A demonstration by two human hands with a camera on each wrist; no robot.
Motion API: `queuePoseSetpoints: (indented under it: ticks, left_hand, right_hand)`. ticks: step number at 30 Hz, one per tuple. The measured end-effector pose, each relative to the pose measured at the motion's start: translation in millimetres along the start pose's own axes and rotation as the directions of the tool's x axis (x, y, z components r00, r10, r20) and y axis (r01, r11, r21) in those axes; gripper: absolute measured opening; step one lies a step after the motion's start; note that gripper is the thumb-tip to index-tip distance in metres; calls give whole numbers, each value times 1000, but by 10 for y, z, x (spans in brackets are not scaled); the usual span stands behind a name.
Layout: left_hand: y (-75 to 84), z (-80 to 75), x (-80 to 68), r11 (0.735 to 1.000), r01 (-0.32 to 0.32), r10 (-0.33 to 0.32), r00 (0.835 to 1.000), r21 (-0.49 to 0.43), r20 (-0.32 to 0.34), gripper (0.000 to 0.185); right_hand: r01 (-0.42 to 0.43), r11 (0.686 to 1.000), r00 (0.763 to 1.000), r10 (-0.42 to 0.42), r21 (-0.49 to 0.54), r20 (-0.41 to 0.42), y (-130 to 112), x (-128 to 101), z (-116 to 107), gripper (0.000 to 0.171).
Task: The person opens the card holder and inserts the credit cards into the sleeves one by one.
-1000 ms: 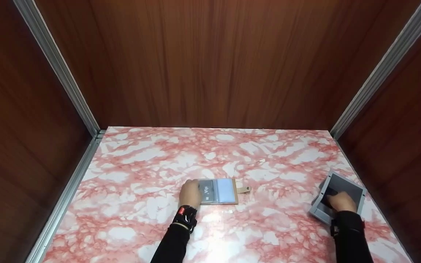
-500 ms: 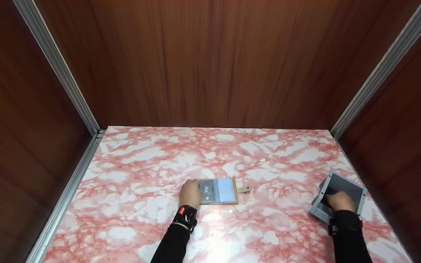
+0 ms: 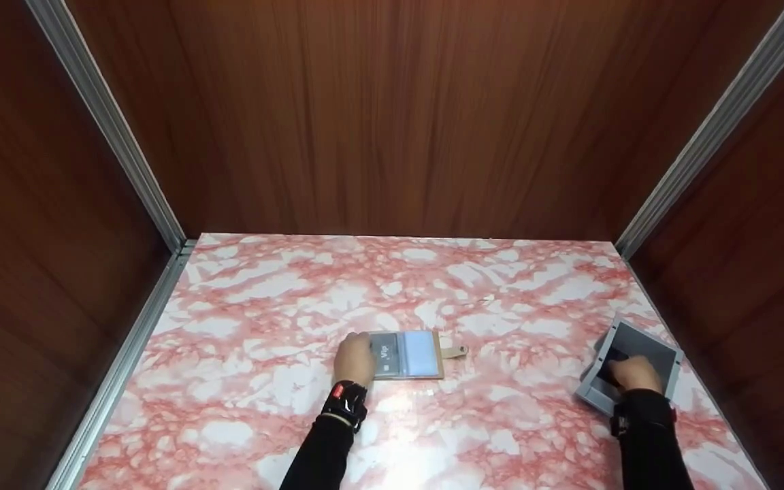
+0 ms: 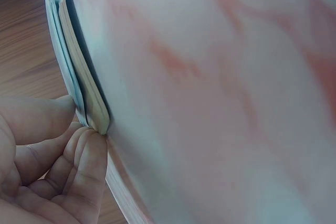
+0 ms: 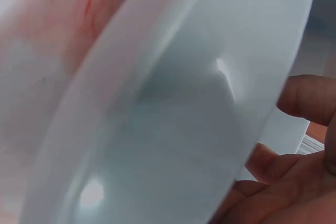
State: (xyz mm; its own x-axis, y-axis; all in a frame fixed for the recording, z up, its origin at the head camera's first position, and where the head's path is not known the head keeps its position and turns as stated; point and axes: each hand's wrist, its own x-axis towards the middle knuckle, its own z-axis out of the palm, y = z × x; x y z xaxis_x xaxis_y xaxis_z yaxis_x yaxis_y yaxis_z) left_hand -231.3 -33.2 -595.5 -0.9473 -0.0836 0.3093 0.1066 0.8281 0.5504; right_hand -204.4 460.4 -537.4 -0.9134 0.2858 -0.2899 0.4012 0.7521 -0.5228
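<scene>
An open card holder point(image 3: 419, 354) lies flat on the table, with clear sleeves, a grey card lettered "Vip", a tan cover and a snap strap on its right. My left hand point(image 3: 355, 359) is at its left edge; in the left wrist view, thumb and fingers pinch a corner of the card holder point(image 4: 86, 87). At the right, my right hand point(image 3: 635, 376) reaches into a grey open box point(image 3: 667, 364). Its thumb point(image 5: 310, 98) and fingers are apart in the right wrist view, but the box wall point(image 5: 184, 145) hides the fingertips and anything they may touch.
The table point(image 3: 263, 286) has a red and white marbled top. Brown wood-grain panels point(image 3: 392, 122) enclose the back and both sides, with metal corner rails point(image 3: 126, 156). The grey box stands close to the right side panel.
My right wrist has shifted slightly left while that hand stays inside the box. The left hand and the card holder show no clear movement.
</scene>
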Motion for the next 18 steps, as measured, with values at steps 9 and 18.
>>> queuePoseSetpoints:
  ticks: [9,18]
  left_hand:
    - [-12,16,22,1000,1,-1,1000,21,11,7]
    - [-20,21,14,1000,-2,2,1000,14,3,6]
  right_hand:
    - [-27,997,999,25,65,35,-32,-15,-17,47]
    - [-40,998,999,39,48,21,-21,-11,-17,44]
